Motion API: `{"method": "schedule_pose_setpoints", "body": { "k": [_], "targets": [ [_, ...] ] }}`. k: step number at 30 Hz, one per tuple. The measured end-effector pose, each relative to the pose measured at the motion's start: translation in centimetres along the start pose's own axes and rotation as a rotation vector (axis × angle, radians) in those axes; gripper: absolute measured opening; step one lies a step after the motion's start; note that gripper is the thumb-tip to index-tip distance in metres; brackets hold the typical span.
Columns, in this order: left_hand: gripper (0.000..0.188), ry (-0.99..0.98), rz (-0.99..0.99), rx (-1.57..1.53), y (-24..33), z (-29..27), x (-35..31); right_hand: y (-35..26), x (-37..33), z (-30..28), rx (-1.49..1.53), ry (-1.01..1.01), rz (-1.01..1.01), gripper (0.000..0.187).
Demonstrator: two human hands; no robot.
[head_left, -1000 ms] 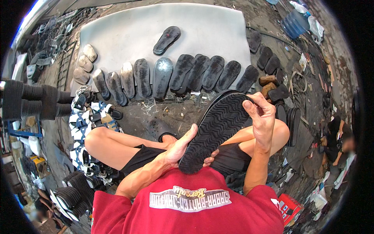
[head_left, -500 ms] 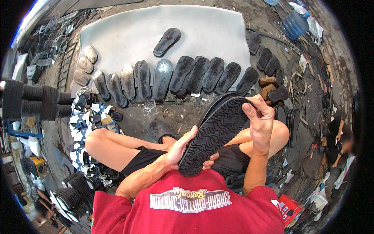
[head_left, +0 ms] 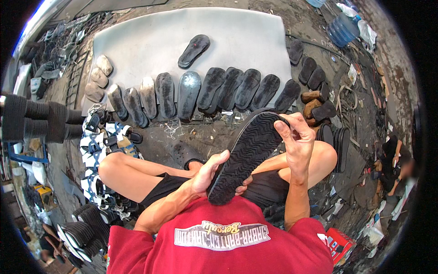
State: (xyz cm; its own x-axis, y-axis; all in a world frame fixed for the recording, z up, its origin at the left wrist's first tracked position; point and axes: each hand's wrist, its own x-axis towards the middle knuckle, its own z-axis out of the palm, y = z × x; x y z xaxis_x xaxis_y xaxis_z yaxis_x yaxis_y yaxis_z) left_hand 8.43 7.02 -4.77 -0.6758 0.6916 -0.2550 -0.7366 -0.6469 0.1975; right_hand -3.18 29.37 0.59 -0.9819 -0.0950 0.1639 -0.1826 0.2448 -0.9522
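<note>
Over my lap a black sandal sole (head_left: 244,157) with a wavy tread is held tilted, its tread facing me. My left hand (head_left: 207,176) grips the lower end, with the thumb along the edge and fingertips showing at the far side. At the upper end, my right hand (head_left: 296,137) pinches the rim between thumb and fingers. Behind the upper edge another dark layer shows, mostly hidden. Past my hands, a row of dark shoe lasts (head_left: 248,89) lies along the near edge of a pale sheet (head_left: 141,41), and a single dark last (head_left: 194,51) rests on it.
Strapped sandal uppers (head_left: 93,155) pile up at my left, above stacked soles (head_left: 86,230). Further black soles (head_left: 341,150) stand by my right knee. A blue water jug (head_left: 343,29) lies far right. A red box (head_left: 338,246) is near my right elbow. Other people are partly visible at both sides.
The sole has turned slightly, its upper end shifting a little to the left with my right hand. Both hands keep their hold.
</note>
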Motion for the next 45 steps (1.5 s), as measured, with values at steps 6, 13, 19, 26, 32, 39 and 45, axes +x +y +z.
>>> {"method": "schedule_pose_setpoints", "body": {
  "k": [6, 13, 19, 26, 32, 39, 45],
  "targets": [
    [0.082, 0.067, 0.189, 0.050, 1.1, 0.5, 1.1, -2.0, -0.6, 2.3, -0.115, -0.161, -0.116, 0.033],
    [0.106, -0.013, 0.287, 0.078, 3.0, 2.2, 0.4, -4.3, -3.4, 4.1, -0.095, 0.025, -0.206, 0.030],
    [0.105, -0.011, 0.299, 0.119, 3.8, 4.6, 0.1, -6.6, -4.1, 4.4, -0.128, 0.087, -0.256, 0.032],
    [0.099, 0.010, 0.297, 0.116, 3.1, 3.0, -0.5, -6.7, -4.8, 4.4, -0.132, 0.108, -0.252, 0.035],
    [0.075, 0.253, 0.392, 0.441, 4.7, 5.1, -0.3, -5.2, -4.7, 5.2, -0.146, 0.074, -0.159, 0.045],
    [0.038, 0.827, 1.086, 1.610, 6.2, 5.7, 2.2, -2.5, -1.2, 9.3, -0.159, 0.155, -0.134, 0.036],
    [0.041, 1.037, 1.119, 1.723, 8.7, 4.2, 5.0, 0.4, -0.3, 11.5, -0.178, 0.038, -0.235, 0.041]
  ]
}}
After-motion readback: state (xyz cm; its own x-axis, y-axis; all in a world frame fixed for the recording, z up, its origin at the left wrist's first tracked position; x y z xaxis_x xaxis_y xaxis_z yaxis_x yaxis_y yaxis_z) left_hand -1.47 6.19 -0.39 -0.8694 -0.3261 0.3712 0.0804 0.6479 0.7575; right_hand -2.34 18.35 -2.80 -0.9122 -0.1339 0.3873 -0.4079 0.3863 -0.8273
